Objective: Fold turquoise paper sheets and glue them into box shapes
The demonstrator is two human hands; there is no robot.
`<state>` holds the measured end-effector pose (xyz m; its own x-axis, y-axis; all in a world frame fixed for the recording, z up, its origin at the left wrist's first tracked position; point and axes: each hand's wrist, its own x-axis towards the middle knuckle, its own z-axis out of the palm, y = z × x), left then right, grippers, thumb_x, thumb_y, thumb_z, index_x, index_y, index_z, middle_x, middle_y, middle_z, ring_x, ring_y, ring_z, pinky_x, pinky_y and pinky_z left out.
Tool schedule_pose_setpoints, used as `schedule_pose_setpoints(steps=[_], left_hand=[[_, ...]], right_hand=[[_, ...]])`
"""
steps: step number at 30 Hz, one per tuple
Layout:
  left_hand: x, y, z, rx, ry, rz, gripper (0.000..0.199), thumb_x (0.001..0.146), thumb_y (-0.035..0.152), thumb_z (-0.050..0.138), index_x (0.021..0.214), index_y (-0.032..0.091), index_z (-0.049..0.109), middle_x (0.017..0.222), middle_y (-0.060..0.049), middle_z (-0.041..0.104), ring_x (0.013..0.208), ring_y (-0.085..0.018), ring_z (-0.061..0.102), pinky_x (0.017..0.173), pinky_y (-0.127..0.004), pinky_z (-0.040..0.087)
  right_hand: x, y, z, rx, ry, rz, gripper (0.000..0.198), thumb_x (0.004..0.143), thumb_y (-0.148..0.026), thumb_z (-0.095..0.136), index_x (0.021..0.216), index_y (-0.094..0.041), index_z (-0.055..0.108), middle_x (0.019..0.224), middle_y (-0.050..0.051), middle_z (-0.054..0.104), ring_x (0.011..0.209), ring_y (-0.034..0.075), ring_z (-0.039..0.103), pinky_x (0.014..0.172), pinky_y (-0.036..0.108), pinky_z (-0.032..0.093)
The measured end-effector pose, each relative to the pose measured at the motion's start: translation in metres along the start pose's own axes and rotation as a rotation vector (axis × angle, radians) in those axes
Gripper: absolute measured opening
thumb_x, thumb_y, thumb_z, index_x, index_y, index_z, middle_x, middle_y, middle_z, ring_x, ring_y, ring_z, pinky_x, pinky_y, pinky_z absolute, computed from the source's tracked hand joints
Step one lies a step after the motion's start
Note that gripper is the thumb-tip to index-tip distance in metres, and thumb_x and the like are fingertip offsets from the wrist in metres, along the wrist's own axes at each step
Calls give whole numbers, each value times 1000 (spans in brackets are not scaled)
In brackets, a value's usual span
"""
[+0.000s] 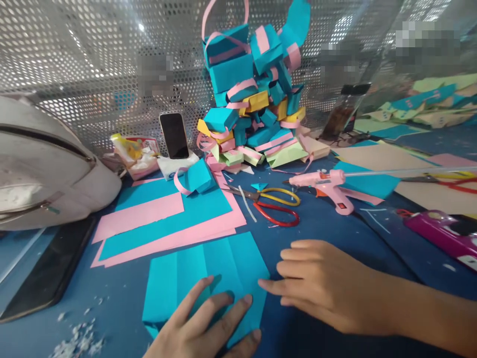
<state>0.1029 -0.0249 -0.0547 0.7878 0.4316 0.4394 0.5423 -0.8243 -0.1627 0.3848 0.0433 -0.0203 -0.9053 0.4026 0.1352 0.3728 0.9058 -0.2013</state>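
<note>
A sheet of blue paper with several parallel crease lines lies before me, its near-left corner bent up a little. My left hand rests over its near part with the fingers spread and flat. At the sheet's right edge is my right hand, index finger stretched out to touch or nearly touch the paper; its other fingers curl loosely, and nothing shows in them. Beyond the sheet are yellow-and-red-handled scissors and a pink glue gun. Pink and blue papers overlap at the upper left, with a small blue paper bag on them.
A tall pile of paper bags and boxes stands against a perforated metal screen. At left are a white backpack, a dark tablet-like slab and paper scraps. A phone stands upright; a purple case lies right.
</note>
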Motion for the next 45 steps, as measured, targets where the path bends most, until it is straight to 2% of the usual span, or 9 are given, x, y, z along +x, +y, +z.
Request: schedule_pose_setpoints(steps=[5, 9, 12, 16, 20, 24, 29, 38, 45], left_hand=[[-2, 0, 1, -13, -26, 23, 36, 101, 25, 37, 128, 32, 60, 134, 4, 60, 112, -18, 57, 120, -51, 13], [7, 2, -12, -74, -76, 20, 34, 96, 19, 45, 126, 27, 61, 133, -1, 61, 112, -20, 59, 118, -52, 21], [26, -3, -40, -267, -241, -11, 37, 94, 22, 48, 130, 25, 57, 131, -4, 63, 111, -21, 61, 112, -53, 34], [33, -23, -78, -457, -485, -129, 60, 91, 36, 59, 146, 30, 36, 135, -5, 59, 121, -23, 57, 109, -49, 40], [0, -47, -85, -449, -380, -327, 58, 83, 46, 67, 136, 35, 47, 132, -6, 60, 120, -25, 58, 97, -41, 50], [-32, -56, -78, -553, -395, -518, 38, 78, 46, 72, 108, 25, 63, 102, -5, 68, 92, -21, 64, 80, -33, 53], [-40, -52, -70, -618, -379, -627, 23, 87, 42, 61, 89, 20, 60, 88, -3, 65, 80, -17, 60, 74, -31, 48], [-44, -36, -64, -432, -273, -642, 16, 90, 37, 59, 95, 21, 60, 90, -1, 64, 83, -17, 55, 76, -30, 45], [-54, -2, -63, 15, -140, -342, 33, 102, 23, 32, 97, 20, 65, 95, -3, 67, 87, -20, 58, 88, -39, 42]], right_hand=[[-7, -2, -2, -12, 56, 135, 27, 99, -25, 43, 119, -28, 61, 78, -2, 64, 72, 16, 51, 64, 30, 27], [7, -11, -7, -99, 67, 133, 26, 97, -23, 44, 85, -22, 67, 67, 0, 61, 66, 17, 50, 61, 31, 26], [20, -15, -11, -175, 32, 74, 31, 97, -24, 45, 71, -18, 62, 69, 2, 63, 69, 18, 52, 60, 31, 27], [28, -19, -17, -196, -57, 112, 14, 92, -29, 58, 85, -17, 62, 81, 4, 66, 77, 20, 58, 61, 30, 32], [26, -24, -20, -99, -50, 139, 17, 91, -34, 60, 90, -17, 59, 91, 4, 64, 83, 19, 59, 64, 29, 37], [27, -29, -16, 80, -22, 191, 15, 91, -33, 61, 90, -18, 58, 94, 2, 62, 85, 16, 57, 68, 27, 39], [35, -33, -6, 153, 4, 287, 25, 91, -42, 59, 83, -19, 56, 87, 1, 60, 77, 15, 54, 61, 26, 35], [41, -40, -5, 59, -34, 318, 20, 87, -36, 64, 83, -19, 54, 83, 0, 58, 74, 14, 52, 58, 26, 31], [37, -33, 4, 91, 41, 126, 7, 92, -25, 59, 98, -24, 63, 97, 0, 64, 88, 14, 59, 83, 31, 42]])
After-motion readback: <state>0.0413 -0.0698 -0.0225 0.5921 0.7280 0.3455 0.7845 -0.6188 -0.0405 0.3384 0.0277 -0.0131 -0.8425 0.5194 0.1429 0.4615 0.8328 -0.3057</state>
